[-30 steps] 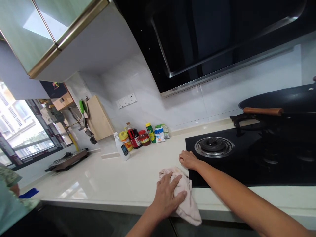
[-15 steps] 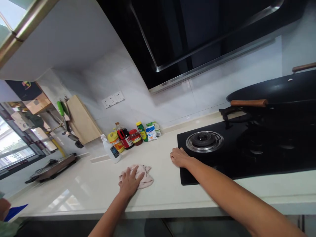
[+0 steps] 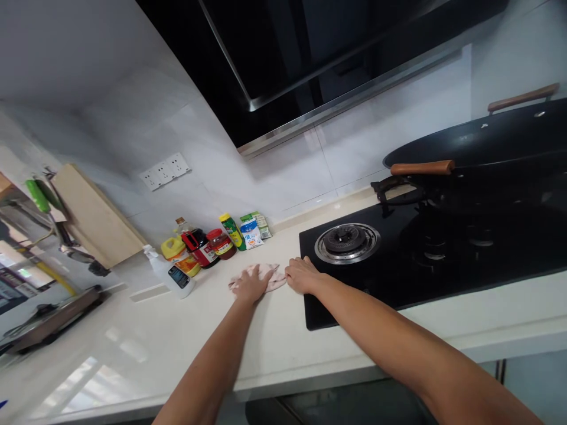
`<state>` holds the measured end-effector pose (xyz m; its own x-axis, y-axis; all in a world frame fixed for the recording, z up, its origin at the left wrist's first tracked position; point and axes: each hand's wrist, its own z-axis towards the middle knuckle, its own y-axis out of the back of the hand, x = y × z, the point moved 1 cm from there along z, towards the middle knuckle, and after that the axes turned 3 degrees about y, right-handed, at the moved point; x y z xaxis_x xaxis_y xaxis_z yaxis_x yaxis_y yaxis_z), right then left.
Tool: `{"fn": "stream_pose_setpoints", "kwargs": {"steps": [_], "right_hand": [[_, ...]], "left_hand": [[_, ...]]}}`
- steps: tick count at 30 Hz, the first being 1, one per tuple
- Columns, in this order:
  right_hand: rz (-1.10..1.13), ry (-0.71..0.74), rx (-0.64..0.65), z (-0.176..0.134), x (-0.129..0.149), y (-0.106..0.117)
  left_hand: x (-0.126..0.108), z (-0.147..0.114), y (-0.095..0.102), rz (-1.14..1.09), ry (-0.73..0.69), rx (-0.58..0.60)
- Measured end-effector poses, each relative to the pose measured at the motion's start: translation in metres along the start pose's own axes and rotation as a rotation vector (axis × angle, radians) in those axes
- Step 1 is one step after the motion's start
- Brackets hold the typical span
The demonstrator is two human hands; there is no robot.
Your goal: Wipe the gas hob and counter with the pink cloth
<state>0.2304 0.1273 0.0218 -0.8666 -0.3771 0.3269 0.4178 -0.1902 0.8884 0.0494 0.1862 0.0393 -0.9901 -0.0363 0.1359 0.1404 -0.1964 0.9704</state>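
Note:
A pale pink cloth (image 3: 277,277) lies bunched on the white countertop (image 3: 266,348), left of the black gas stove (image 3: 328,307). My left hand (image 3: 252,284) presses down on it from above, fingers bent over the fabric. Close by, my right hand (image 3: 302,275) rests at the stove's left edge with its fingers curled in. Its fingertips meet the cloth's right end, or nearly so; whatever they may pinch is hidden. Just beyond my right hand is the stove's left burner (image 3: 348,242).
Along the wall stand a spray bottle (image 3: 170,273), a yellow jug (image 3: 181,257), a dark sauce bottle (image 3: 200,247), a red-lidded jar (image 3: 221,243) and seasoning packets (image 3: 251,234). A large wok (image 3: 478,141) sits on the stove. The range hood (image 3: 319,65) hangs above.
My left hand has pushed the cloth right and away from me, up against my right hand. My right hand stays by the stove edge. The view has turned to the right.

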Motion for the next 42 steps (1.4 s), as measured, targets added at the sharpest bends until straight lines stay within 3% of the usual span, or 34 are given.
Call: {"fn": "stream_pose_setpoints", "kwargs": {"steps": [3,6,12,17,22,24,28,33,37,40,42], "right_hand": [[0.000,-0.052,-0.036,0.003,-0.005,0.002],[-0.015,-0.139,-0.109,0.005,-0.013,0.009],[-0.056,-0.236,-0.196,0.003,-0.024,0.017],[-0.087,-0.226,-0.137,-0.004,-0.022,0.010],[-0.140,-0.183,-0.045,-0.013,-0.015,0.005],[-0.154,-0.182,-0.016,-0.015,-0.010,0.005],[-0.154,-0.154,0.063,-0.033,0.000,0.007],[-0.145,-0.027,0.122,-0.109,-0.009,0.005],[-0.187,0.017,-0.094,-0.199,-0.039,0.009],[-0.298,-0.048,-0.270,-0.246,-0.052,0.014],[-0.385,-0.117,-0.417,-0.260,-0.050,0.014]], "left_hand": [[-0.039,-0.004,-0.006,-0.056,-0.054,-0.003],[-0.060,-0.016,-0.007,-0.089,-0.112,-0.023],[-0.051,-0.060,0.000,-0.111,-0.242,-0.086],[-0.014,-0.115,0.002,-0.119,-0.432,-0.118],[0.044,-0.158,-0.003,-0.218,-0.626,-0.154],[0.069,-0.163,-0.005,-0.249,-0.642,-0.165],[0.125,-0.152,-0.011,-0.239,-0.527,-0.178],[0.198,-0.141,-0.030,-0.161,-0.423,-0.236],[0.224,-0.150,-0.041,-0.141,-0.338,-0.299],[0.217,-0.166,-0.040,-0.164,-0.255,-0.359],[0.203,-0.179,-0.038,-0.180,-0.269,-0.400]]}}
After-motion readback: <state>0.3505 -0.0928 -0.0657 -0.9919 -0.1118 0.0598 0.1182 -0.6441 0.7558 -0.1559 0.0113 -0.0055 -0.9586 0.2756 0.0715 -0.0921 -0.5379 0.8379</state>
